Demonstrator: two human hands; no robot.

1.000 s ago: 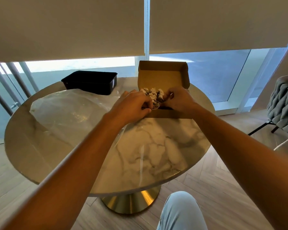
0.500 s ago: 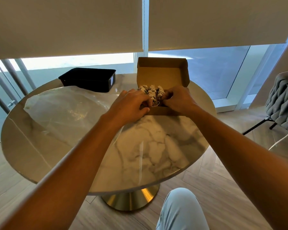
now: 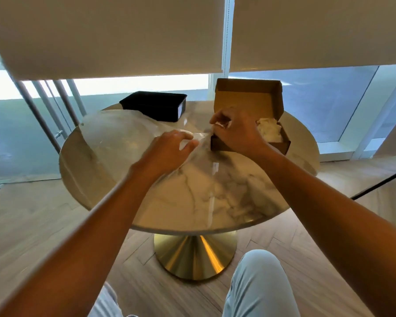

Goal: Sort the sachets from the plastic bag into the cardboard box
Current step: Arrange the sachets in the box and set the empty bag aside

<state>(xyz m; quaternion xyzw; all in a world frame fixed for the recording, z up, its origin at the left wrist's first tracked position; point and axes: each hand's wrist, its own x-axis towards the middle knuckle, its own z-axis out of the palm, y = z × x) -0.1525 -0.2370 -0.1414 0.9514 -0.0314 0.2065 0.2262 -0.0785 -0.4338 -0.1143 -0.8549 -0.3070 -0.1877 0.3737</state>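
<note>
On the round marble table (image 3: 192, 197) the open cardboard box (image 3: 249, 97) stands at about two o'clock, its lid tipped up toward the window, and a heap of pale sachets (image 3: 269, 131) fills the right part of its tray. The right hand (image 3: 236, 133) is at the box's near left corner, fingers curled and pinching something small and white at the fingertips; the blur makes it impossible to tell whether that is a sachet or a fold of plastic. The left hand (image 3: 169, 149) lies just left of it, near the table's centre, fingers bent down on the clear plastic bag (image 3: 124, 133), gripping a bunched edge of the film between the two hands. The bag spreads flat from there toward nine and ten o'clock, covering much of the left side of the tabletop; no sachets can be made out inside it. A black tray (image 3: 156, 107) sits at about eleven o'clock, beyond the bag and well apart from the box. Below the table edge at six o'clock show a gold pedestal base (image 3: 192, 259) and a knee in light blue trousers (image 3: 258, 284).
</note>
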